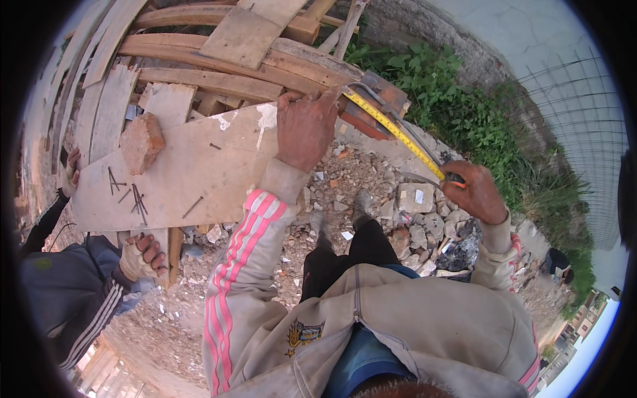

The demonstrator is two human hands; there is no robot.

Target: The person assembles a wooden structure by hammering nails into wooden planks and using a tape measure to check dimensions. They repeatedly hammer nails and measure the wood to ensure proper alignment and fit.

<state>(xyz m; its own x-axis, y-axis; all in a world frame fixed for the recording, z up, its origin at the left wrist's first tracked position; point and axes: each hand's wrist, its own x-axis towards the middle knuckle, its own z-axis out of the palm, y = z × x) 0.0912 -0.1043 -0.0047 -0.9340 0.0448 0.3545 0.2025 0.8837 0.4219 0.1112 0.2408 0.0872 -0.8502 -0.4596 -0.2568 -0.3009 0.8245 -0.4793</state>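
Tape measure (398, 131), its yellow blade's markings unreadable, runs extended at the head view's centre: right hand (474, 190) clamped around its case, left hand (307, 129) at its end, grip unclear. Nails (192, 207) and a brick (141, 142) lie on the wooden bench (225, 162) beside outdoor rubble (345, 176).

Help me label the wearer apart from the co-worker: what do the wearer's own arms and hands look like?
The left hand and right hand are bare. The left sleeve is long, dusty beige fabric with pink stripes along its outer side and a plain beige cuff; the right sleeve matches, pink stripes included. No cables show.
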